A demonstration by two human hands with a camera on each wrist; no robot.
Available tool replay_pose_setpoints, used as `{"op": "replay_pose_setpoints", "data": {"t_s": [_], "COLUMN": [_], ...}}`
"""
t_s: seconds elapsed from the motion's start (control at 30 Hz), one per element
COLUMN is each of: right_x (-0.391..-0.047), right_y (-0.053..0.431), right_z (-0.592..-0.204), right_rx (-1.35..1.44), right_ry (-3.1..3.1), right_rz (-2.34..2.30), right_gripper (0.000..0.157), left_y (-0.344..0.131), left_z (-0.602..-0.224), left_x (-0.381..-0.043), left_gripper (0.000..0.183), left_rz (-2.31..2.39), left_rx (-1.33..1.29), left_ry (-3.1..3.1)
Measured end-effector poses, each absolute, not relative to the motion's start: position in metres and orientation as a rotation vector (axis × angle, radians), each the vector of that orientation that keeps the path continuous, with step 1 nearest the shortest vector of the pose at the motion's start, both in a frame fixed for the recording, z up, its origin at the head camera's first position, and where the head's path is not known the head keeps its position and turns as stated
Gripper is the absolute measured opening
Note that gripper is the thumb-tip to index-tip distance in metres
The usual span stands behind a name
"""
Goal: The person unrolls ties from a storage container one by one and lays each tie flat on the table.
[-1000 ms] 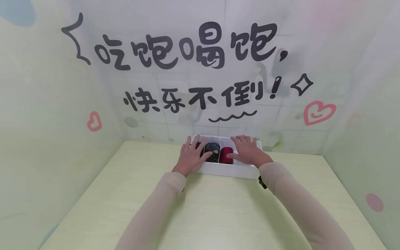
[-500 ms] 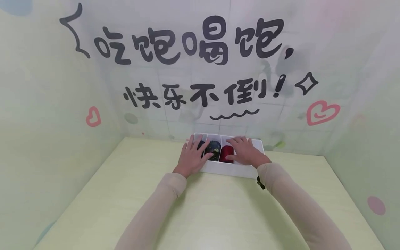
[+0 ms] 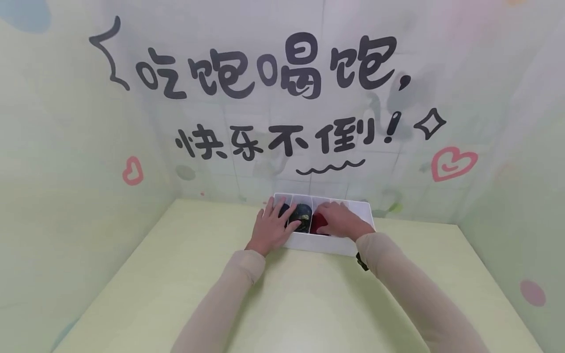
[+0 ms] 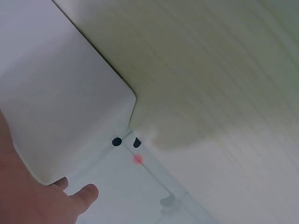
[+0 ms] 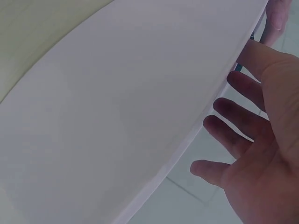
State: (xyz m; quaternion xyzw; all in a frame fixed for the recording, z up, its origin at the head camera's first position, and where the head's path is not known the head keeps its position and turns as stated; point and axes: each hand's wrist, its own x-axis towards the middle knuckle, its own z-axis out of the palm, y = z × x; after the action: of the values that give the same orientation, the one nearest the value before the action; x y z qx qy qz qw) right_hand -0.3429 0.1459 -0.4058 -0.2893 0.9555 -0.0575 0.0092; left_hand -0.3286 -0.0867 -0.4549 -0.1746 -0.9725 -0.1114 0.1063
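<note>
A white box with compartments (image 3: pixel 326 244) stands against the back wall. In its leftmost compartment lies a dark rolled item (image 3: pixel 284 211), partly covered by my left hand (image 3: pixel 270 231). That hand spreads its fingers over the box's left end, thumb reaching toward the dark patterned roll (image 3: pixel 302 214) beside it. My right hand (image 3: pixel 343 220) bends over the red roll (image 3: pixel 317 223), thumb and forefinger around it, so part of the roll is hidden. In the right wrist view, the box's front wall (image 5: pixel 112 93) hides the thumb's end and the contents.
A pale wood-grained tabletop (image 3: pixel 291 299) stretches in front of the box. The back wall (image 3: pixel 247 108) with printed writing rises close behind it. Patterned side walls (image 3: pixel 88 220) flank the table. A dark wrist strap (image 3: pixel 362 262) shows under the right sleeve.
My right hand has shifted slightly left, and its fingers have bent down around the red roll, covering more of it. My left hand stays spread at the box's left end.
</note>
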Motion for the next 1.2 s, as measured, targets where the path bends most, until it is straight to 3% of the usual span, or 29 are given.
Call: {"op": "replay_pose_setpoints", "data": {"t_s": [0.37,0.7,1.2], "right_x": [-0.346,-0.350,-0.351], "right_y": [0.137,0.130,0.125], "right_z": [-0.410,-0.413,-0.420], "right_rx": [-0.956,-0.769,-0.739], "right_ry": [2.989,2.966,2.962], "right_rz": [-0.137,-0.017,0.024], "right_gripper": [0.027,0.031,0.035], "left_y": [-0.089,-0.088,-0.088], "left_z": [-0.455,-0.458,-0.461], "left_x": [-0.331,-0.331,-0.331], "left_gripper": [0.063,0.063,0.062], "left_rz": [-0.334,-0.344,-0.343], "left_rx": [-0.492,-0.497,-0.490], "left_ry": [-2.856,-2.855,-2.894]}}
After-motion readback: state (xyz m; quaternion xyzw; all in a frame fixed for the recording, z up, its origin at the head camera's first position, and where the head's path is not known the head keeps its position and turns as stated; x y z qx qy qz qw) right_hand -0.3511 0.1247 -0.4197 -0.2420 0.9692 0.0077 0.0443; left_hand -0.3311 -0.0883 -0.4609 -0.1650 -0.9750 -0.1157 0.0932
